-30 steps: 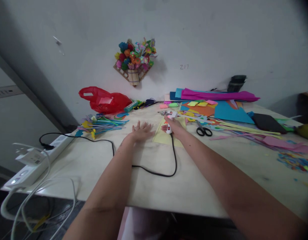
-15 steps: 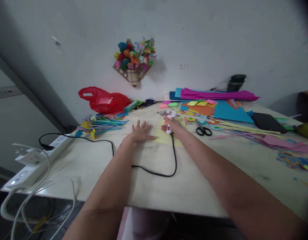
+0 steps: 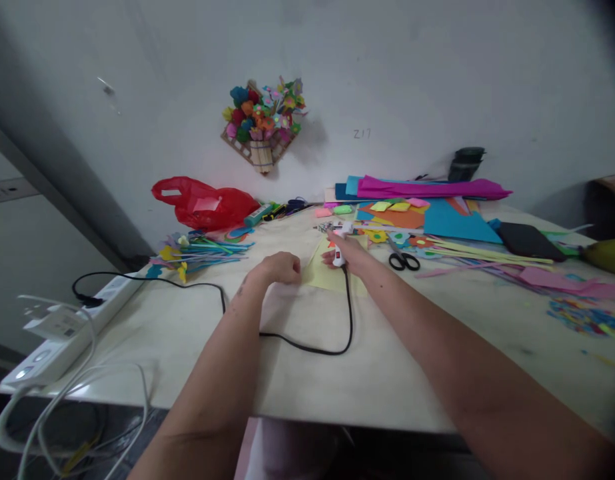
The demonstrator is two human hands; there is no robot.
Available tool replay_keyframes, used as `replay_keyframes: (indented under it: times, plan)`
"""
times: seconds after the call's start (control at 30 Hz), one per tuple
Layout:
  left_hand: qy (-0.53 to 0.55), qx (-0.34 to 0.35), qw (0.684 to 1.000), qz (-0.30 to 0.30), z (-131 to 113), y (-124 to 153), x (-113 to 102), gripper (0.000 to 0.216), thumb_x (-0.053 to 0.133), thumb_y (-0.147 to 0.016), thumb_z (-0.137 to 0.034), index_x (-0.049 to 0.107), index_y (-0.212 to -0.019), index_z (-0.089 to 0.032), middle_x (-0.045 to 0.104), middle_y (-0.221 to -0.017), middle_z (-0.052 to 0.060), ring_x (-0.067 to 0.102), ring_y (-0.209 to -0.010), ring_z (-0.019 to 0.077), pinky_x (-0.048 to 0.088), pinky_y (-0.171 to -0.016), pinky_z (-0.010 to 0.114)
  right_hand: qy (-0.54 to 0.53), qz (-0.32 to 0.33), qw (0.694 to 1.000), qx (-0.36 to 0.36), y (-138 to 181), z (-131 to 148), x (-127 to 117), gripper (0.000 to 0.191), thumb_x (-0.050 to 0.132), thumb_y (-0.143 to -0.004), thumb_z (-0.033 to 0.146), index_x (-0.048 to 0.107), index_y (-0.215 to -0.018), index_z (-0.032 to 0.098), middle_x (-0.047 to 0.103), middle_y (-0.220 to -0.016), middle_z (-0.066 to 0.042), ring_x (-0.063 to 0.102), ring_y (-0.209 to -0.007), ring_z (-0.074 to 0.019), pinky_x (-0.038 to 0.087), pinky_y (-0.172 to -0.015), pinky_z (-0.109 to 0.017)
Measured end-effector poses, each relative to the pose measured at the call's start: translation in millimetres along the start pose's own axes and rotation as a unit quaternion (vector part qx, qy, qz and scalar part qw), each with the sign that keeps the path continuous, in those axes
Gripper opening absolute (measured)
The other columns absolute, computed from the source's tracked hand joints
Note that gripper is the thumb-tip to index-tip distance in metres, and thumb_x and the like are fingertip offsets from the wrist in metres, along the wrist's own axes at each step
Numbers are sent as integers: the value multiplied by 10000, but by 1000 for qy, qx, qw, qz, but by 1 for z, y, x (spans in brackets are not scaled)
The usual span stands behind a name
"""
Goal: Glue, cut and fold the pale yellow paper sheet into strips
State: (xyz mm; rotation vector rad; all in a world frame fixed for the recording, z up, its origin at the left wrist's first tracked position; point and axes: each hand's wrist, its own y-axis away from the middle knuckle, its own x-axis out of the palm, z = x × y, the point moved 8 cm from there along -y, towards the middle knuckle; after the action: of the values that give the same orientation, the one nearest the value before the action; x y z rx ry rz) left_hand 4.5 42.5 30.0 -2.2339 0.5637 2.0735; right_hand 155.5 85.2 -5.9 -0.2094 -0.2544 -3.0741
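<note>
My right hand is wrapped round the handle of a white glue gun with a red switch. Its nozzle end points left, above a pale yellow sheet of paper. From the handle's lower end a black cord loops across the table. Just left of the paper is my left hand, closed with the fingers curled in. Whether anything is between those fingers is hidden. To the right of my right hand lie black-handled scissors and cut paper flowers.
A red plastic bag and a bunch of paper flowers on stems lie at left. A white power strip runs along the left edge. Coloured sheets, paper strips and a black phone-like object fill the right side.
My left hand has gone from spread flat on the table to closed with curled fingers. My right hand keeps its grip on the glue gun; the view shifted slightly.
</note>
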Motion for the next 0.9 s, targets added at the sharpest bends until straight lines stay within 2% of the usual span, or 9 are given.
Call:
replay_keyframes:
  times: [0.27, 0.37, 0.57, 0.7, 0.9]
  plan:
    - [-26, -25, 996, -86, 25, -3, -9, 243, 530, -595, -353, 643, -779, -242, 661, -826, 13, 587, -759, 182, 390, -561, 240, -10, 14, 1000, -5, -1, 1, 4, 486, 572, -735, 530, 482, -1036, 159, 600, -575, -30, 600, -451, -168, 487, -405, -268]
    - [-18, -36, 994, -100, 36, -3, -10, 252, 524, -619, -376, 638, -801, -244, 661, -842, 14, 587, -772, 182, 395, -577, 241, -10, 20, 1000, -3, -2, -1, 5, 468, 574, -740, 516, 490, -1039, 166, 600, -587, -33, 603, -455, -171, 487, -411, -273]
    - [33, -79, 985, -152, 41, -8, -11, 412, 458, -679, -582, 631, -813, -233, 658, -873, 40, 588, -815, 207, 417, -626, 269, 2, 16, 1000, -5, 1, -2, 5, 479, 551, -762, 508, 479, -1079, 156, 605, -582, -37, 595, -451, -160, 475, -411, -259]
    - [97, -143, 968, -181, 41, -17, -6, 319, 570, -645, -480, 634, -817, -219, 665, -845, 50, 599, -796, 191, 431, -637, 253, 7, 23, 1000, -13, 3, -1, 6, 501, 555, -760, 510, 470, -1094, 146, 605, -572, -34, 592, -454, -159, 475, -420, -258]
    - [236, -179, 940, -171, 44, -25, 5, 226, 680, -574, -370, 632, -667, -170, 622, -593, 43, 585, -605, 169, 398, -505, 224, 8, 29, 999, -20, 1, -3, 8, 465, 537, -781, 496, 465, -1085, 151, 608, -586, -45, 588, -452, -153, 471, -415, -249]
